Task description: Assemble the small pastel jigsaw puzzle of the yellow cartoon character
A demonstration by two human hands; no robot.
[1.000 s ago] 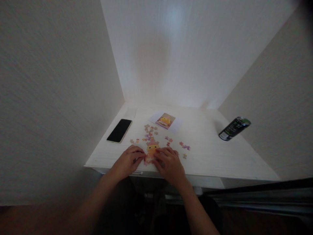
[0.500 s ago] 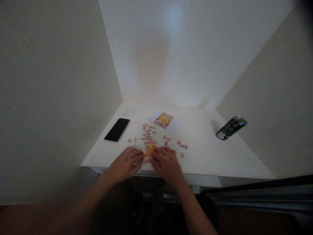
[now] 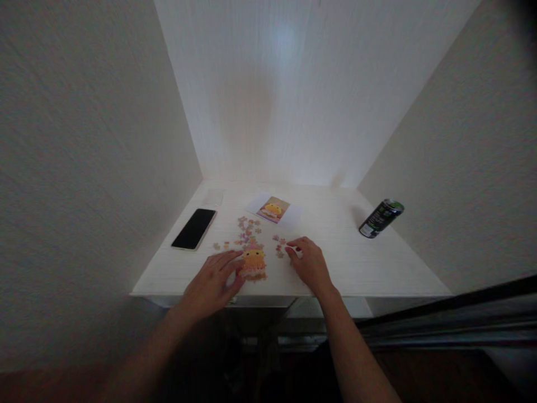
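A partly joined jigsaw puzzle (image 3: 254, 262) with a yellow, two-eyed figure lies near the front edge of the table. My left hand (image 3: 216, 280) rests against its left side, fingers stretched and thumb apart. Loose puzzle pieces (image 3: 250, 225) are scattered just beyond the joined part. To the right, a small group of pieces (image 3: 279, 246) lies beside the fingertips of my right hand (image 3: 309, 263). That hand is curved with thumb and forefinger apart, and no piece shows between them. Its palm hides the tabletop below.
A printed picture of the yellow figure (image 3: 273, 209) lies on white paper behind the pieces. On the left is a dark-screened phone (image 3: 194, 229), with a clear plastic sheet (image 3: 213, 197) behind it. A black can (image 3: 381, 218) stands at the right. Walls enclose the white table (image 3: 335, 252).
My right hand has left the puzzle and moved right, to the loose pieces, uncovering the puzzle's right side. My left hand stays at the puzzle's left edge. The view has shifted slightly.
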